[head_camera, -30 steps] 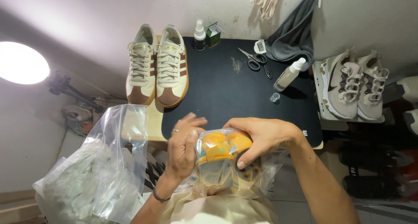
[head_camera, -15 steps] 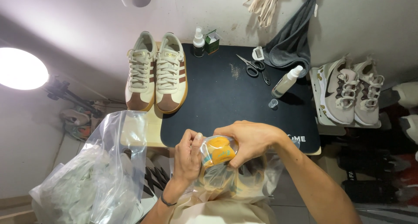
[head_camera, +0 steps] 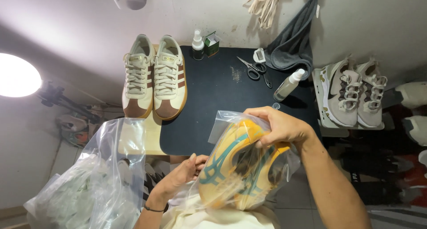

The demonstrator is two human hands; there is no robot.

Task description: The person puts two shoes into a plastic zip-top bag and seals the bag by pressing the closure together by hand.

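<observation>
**Q:** What has changed since a moment ago?

**A:** Since half a second ago, the yellow shoes (head_camera: 235,166) in their clear plastic bag (head_camera: 222,126) have risen and turned, so their teal-striped sides now face me instead of sitting low and bunched between my hands.

**Q:** Where are they, and how is each grip?

**A:** They hang above my lap, just in front of the black worktop (head_camera: 213,104). My right hand (head_camera: 280,129) is closed over the top of the upper shoe, through the plastic. My left hand (head_camera: 184,171) touches the bag's lower left edge; I cannot tell whether its fingers pinch the film.

**Q:** How will it handle?

**A:** Light, I judge, but the film is slippery and loose. Clasping a shoe's firm body through it seems surest.
</observation>
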